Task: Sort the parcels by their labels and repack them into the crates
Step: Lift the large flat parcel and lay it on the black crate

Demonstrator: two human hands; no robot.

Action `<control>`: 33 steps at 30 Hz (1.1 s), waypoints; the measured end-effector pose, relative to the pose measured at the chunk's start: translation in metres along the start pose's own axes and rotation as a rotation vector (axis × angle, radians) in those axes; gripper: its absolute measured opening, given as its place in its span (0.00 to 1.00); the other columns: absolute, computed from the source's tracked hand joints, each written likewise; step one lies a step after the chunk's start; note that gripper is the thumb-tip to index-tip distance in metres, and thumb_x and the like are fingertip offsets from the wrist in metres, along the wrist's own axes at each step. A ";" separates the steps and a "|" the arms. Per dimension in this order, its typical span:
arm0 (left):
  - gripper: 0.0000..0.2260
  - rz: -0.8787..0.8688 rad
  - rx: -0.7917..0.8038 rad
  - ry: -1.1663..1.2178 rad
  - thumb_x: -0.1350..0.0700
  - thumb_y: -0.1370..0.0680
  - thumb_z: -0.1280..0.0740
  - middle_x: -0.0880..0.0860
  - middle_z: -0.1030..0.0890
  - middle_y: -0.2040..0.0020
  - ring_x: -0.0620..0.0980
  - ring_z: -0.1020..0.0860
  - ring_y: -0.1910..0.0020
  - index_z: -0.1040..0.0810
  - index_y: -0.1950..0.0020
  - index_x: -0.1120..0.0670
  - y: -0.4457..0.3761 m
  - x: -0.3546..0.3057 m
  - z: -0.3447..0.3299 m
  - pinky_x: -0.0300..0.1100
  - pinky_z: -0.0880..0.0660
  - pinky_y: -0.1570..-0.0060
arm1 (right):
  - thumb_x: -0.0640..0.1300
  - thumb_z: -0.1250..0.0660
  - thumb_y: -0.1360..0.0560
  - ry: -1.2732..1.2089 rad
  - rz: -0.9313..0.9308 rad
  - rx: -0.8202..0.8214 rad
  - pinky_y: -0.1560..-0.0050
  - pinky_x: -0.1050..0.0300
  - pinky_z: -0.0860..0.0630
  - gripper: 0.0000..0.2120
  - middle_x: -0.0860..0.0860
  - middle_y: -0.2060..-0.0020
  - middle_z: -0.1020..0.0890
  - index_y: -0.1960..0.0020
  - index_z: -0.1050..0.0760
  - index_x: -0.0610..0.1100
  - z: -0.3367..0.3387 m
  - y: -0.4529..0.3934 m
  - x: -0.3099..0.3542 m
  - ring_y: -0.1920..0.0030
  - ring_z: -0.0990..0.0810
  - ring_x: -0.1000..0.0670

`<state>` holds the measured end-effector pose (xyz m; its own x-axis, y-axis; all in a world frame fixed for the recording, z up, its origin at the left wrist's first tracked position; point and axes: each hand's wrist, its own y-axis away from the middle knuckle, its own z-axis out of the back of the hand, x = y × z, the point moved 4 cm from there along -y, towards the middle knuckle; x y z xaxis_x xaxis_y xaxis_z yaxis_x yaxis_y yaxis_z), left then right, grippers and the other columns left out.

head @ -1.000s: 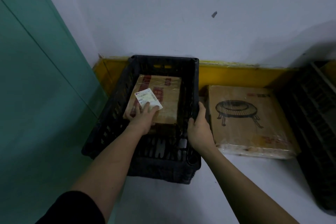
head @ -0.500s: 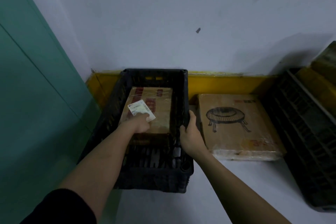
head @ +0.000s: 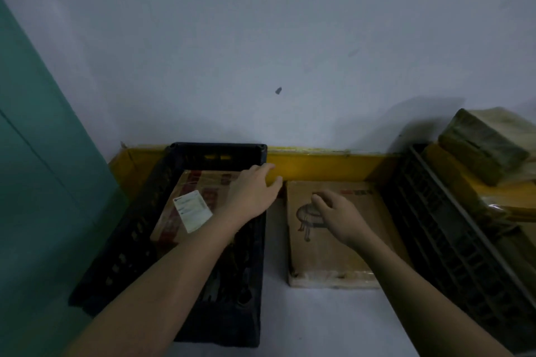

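With the labelled parcel (head: 185, 206) left in the crate (head: 220, 151), my left hand (head: 252, 191) and right hand (head: 338, 213), fingers loose and empty, now reach for the flat box (head: 342, 252).

The left hand (head: 253, 192) no longer touches the white paper label (head: 192, 208) and now reaches across the black plastic crate (head: 139, 229). The right hand (head: 336, 215) leaves the crate's rim, hovering over the flat brown cardboard parcel (head: 342, 252).

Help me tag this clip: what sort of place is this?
Probably a storeroom or parcel-sorting corner: black plastic crates on a bare floor, taped cardboard parcels, one bearing a shipping label, against a plain wall.
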<state>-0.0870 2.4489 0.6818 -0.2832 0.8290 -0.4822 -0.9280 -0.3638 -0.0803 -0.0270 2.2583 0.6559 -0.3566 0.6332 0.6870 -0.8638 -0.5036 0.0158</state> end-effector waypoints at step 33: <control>0.59 0.718 0.066 0.496 0.34 0.42 0.20 0.48 0.37 0.22 0.54 0.36 0.25 0.53 0.20 0.38 0.033 -0.009 -0.246 0.56 0.37 0.28 | 0.56 0.29 0.24 -0.570 -0.714 -0.147 0.29 0.50 0.34 0.39 0.45 0.24 0.34 0.20 0.43 0.45 -0.001 0.002 -0.299 0.27 0.32 0.42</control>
<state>-0.0552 2.3250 0.4692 -0.6810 0.1223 -0.7220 -0.5819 -0.6889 0.4322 0.0768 2.0689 0.4498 0.4732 0.3598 0.8041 -0.8617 -0.0007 0.5074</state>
